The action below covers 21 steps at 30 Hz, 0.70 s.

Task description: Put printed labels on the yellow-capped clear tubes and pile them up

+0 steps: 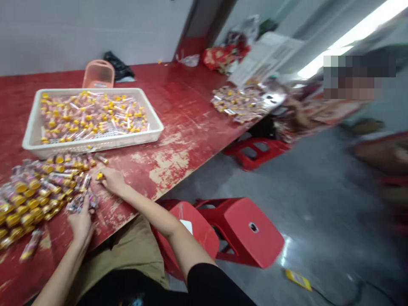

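Observation:
My left hand (pixel 80 223) is closed on a bunch of small printed clear plastic sleeves (pixel 76 205) near the table's front edge. My right hand (pixel 113 180) pinches a small tube with a yellow cap (pixel 100 176); most of the tube is hidden. Left of both hands lies a heap of yellow-capped tubes (pixel 35 199) with printed wraps, many with caps facing me. One wrapped tube (pixel 31 245) lies apart at the heap's near side. Behind my hands, a white plastic tray (pixel 134 139) holds several pinkish, yellow-capped tubes (pixel 92 112).
The red table (pixel 181 110) has worn patches. An orange basket (pixel 98 73) and a black bag (pixel 116 66) stand behind the tray. Farther right, another person's hand (pixel 301 112) is beside a second tube pile (pixel 237 102). Red stools (pixel 251 229) stand at my right.

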### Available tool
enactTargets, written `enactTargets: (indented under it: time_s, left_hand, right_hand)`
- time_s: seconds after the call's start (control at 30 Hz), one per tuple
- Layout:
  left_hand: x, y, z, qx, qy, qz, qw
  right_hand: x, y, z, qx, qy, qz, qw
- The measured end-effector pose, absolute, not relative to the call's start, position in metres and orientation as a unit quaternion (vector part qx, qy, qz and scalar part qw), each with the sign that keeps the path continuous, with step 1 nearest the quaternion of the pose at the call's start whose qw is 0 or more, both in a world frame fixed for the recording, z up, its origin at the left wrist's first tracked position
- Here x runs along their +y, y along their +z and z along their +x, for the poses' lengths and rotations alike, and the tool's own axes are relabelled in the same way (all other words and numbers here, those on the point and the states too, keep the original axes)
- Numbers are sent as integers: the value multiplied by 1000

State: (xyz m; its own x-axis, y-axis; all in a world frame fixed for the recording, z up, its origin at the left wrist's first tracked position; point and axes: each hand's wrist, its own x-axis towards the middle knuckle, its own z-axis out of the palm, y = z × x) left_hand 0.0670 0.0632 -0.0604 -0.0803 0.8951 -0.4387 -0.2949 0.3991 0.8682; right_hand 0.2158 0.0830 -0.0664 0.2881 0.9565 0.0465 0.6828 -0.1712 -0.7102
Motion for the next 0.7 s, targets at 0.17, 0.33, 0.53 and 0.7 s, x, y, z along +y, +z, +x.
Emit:
enactTargets:
  time_s: [0.17, 0.33, 0.53, 0.7]
  left_hand:
    - [59, -66, 67, 586, 491, 265, 587]
    - [57, -66, 58, 593, 500, 239, 585]
    - [49, -64, 60, 520, 497, 253, 647]
    - [42, -58, 67, 518, 483, 225, 669]
  right_hand:
    - [100, -71, 221, -532, 148, -772, 315]
    - [73, -61, 219, -527, 124, -746, 388]
    - [30, -75, 181, -429, 342, -603, 579]
    - [24, -89, 163, -362, 364, -604, 610]
